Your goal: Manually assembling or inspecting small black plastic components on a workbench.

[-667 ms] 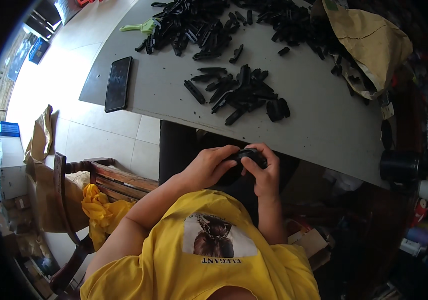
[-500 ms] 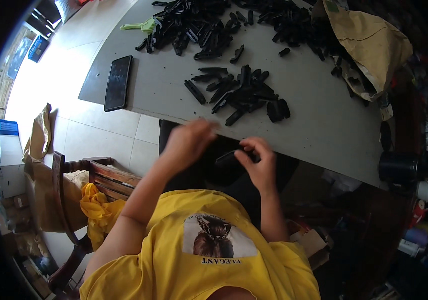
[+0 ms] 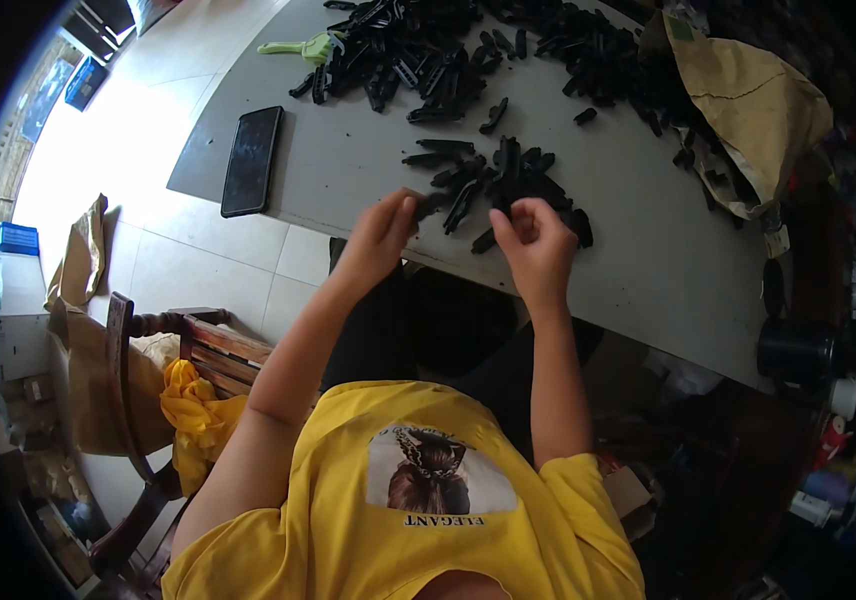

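Note:
A small heap of long black plastic pieces [image 3: 528, 180] lies near the front edge of the grey table [image 3: 348, 160]. At the left side of this heap, my left hand [image 3: 382, 238] is closed, with one dark elongated piece [image 3: 430, 206] at its fingertips. My right hand [image 3: 542, 250] reaches over the heap's near right part, thumb and fingers curled together. What those fingers pinch, if anything, is hidden. Black pieces stick out beside and behind that hand.
A phone [image 3: 253, 160] lies at the table's left. Farther back are a green-handled tool [image 3: 305, 47], a large pile of black pieces [image 3: 438, 60] and a brown paper bag [image 3: 753, 100] at the right. A wooden chair [image 3: 213, 350] stands at my left.
Both hands have moved from the table's front edge up to the small heap. The left now has a dark piece at its fingertips; the black piece in the right hand no longer shows.

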